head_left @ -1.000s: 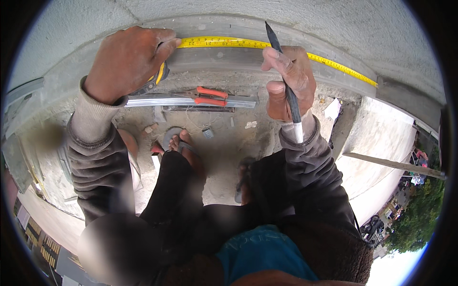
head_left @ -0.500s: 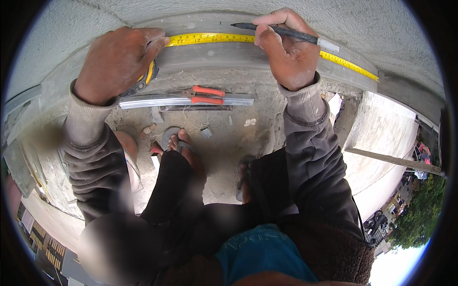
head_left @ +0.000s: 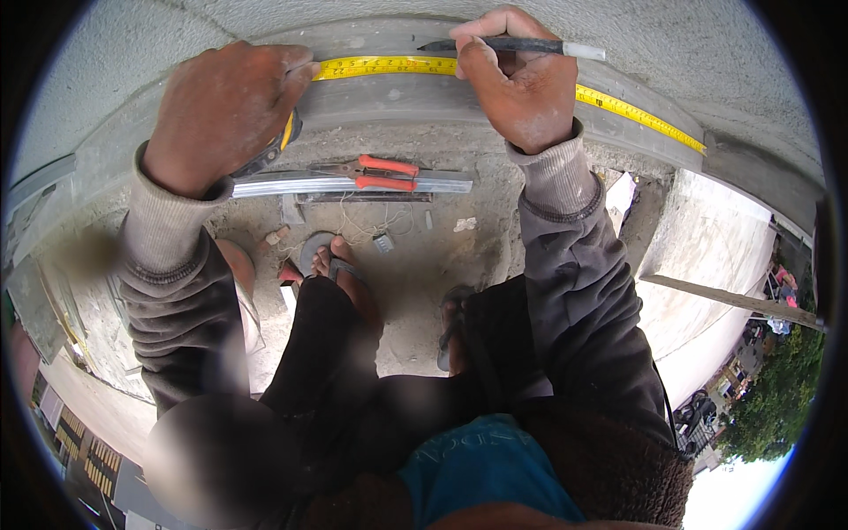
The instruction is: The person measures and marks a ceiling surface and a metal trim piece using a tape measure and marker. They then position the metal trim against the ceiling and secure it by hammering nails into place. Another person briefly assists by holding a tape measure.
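Note:
A yellow tape measure is stretched along a grey concrete ledge, its far end at the ledge's right corner. My left hand is closed on the tape at the left; the black and yellow case shows partly beneath the palm. In my right hand a dark marking pencil with a pale rear end is pinched. Its tip points left, just above the tape's upper edge; whether it touches the concrete I cannot tell. The right hand's lower part rests over the tape and hides a stretch of it.
Red-handled pliers lie across a silver metal bar below the ledge. String and a small grey block are on the dusty ground by my feet. A rough grey wall rises behind the ledge. At right stands a wooden strip.
My right hand has shifted a little to the left and up along the tape, carrying the pencil, which now lies more level. The left hand has moved slightly right.

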`<state>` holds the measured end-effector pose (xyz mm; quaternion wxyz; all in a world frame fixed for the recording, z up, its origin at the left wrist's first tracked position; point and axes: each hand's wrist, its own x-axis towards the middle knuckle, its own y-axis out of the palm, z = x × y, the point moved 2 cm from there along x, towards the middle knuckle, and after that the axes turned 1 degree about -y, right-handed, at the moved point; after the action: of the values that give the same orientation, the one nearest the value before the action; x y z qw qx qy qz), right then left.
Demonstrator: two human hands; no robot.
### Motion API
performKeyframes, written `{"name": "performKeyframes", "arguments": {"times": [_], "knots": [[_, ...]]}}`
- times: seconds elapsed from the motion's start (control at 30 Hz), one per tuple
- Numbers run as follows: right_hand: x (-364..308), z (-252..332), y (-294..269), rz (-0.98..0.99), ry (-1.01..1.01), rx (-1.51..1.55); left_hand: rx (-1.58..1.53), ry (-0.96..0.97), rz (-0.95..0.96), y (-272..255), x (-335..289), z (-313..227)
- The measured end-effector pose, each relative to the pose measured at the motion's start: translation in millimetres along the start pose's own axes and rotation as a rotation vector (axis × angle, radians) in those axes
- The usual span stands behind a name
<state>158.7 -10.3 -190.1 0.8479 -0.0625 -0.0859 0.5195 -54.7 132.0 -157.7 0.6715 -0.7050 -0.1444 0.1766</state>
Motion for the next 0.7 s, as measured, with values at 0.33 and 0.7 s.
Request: {"name": "performKeyframes", "arguments": {"times": [0.33,0.7], "knots": [[0.9,-4.2,2.3,0.012,0.011,-0.012,0.046,0.059,-0.04,3.2,-2.1,1.0],[1.0,-9.8,3.7,0.008,0.004,-0.024,0.09,-0.025,0.076,2.5,0.5,-2.5]]}}
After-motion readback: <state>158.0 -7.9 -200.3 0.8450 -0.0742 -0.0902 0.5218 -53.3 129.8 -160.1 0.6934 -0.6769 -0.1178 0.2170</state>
